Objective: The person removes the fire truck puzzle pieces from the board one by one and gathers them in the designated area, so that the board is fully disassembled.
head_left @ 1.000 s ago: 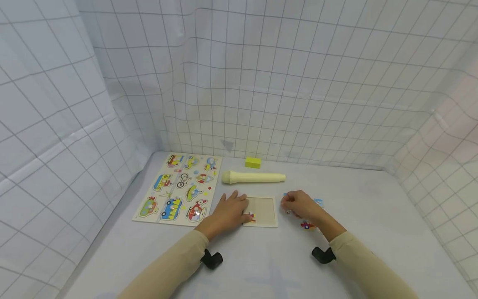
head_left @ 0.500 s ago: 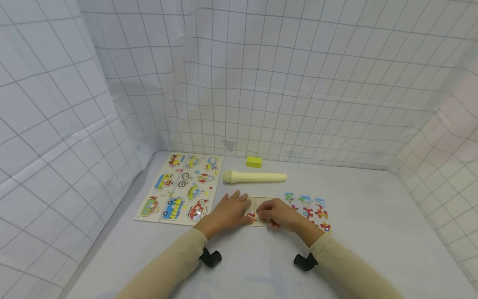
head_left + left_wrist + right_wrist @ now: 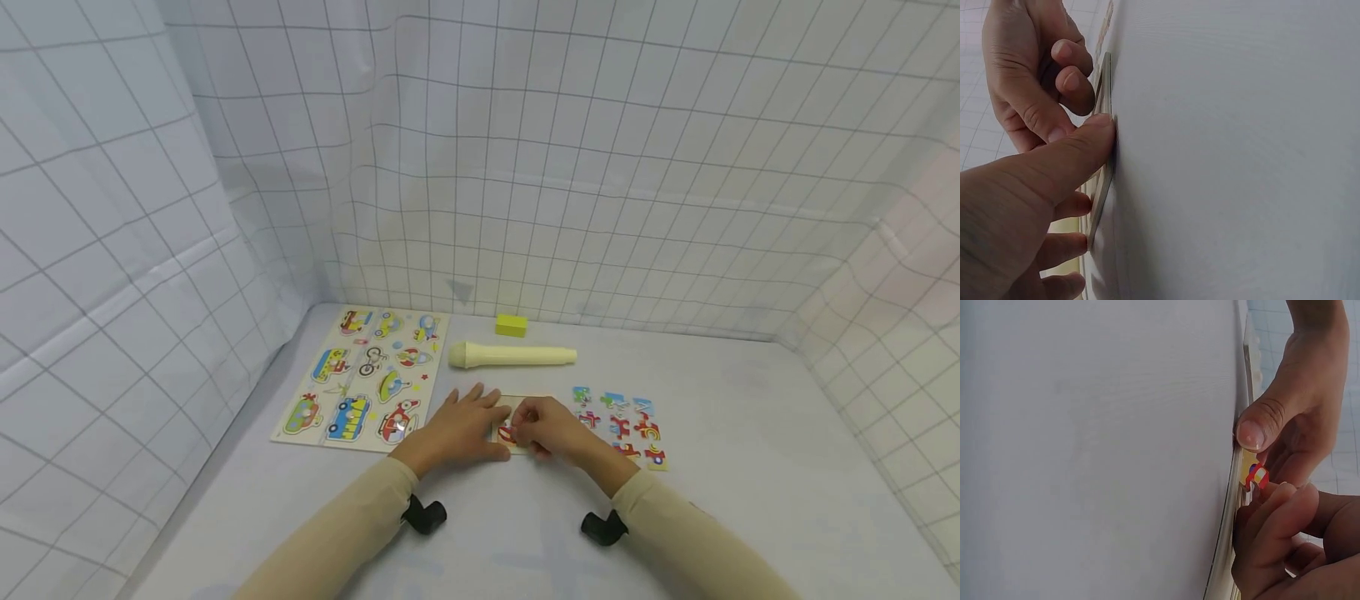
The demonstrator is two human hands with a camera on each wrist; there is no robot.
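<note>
In the head view my left hand rests with spread fingers on the left side of a small wooden puzzle tray. Its thumb presses on the tray's front edge in the left wrist view. Over the tray, my right hand has its fingers curled, with thumb and forefinger together at a puzzle piece in red, yellow and blue. Those fingers cover part of the piece and of the tray. Several loose jigsaw pieces lie just right of the tray.
A large vehicle puzzle board lies at the left. Behind the tray are a cream toy microphone and a yellow block. Grid-patterned curtains enclose the back and sides of the white table.
My right hand has moved left from the loose pieces to over the tray, its fingertips now close to the left hand. The left thumb has shifted slightly toward the tray's front edge.
</note>
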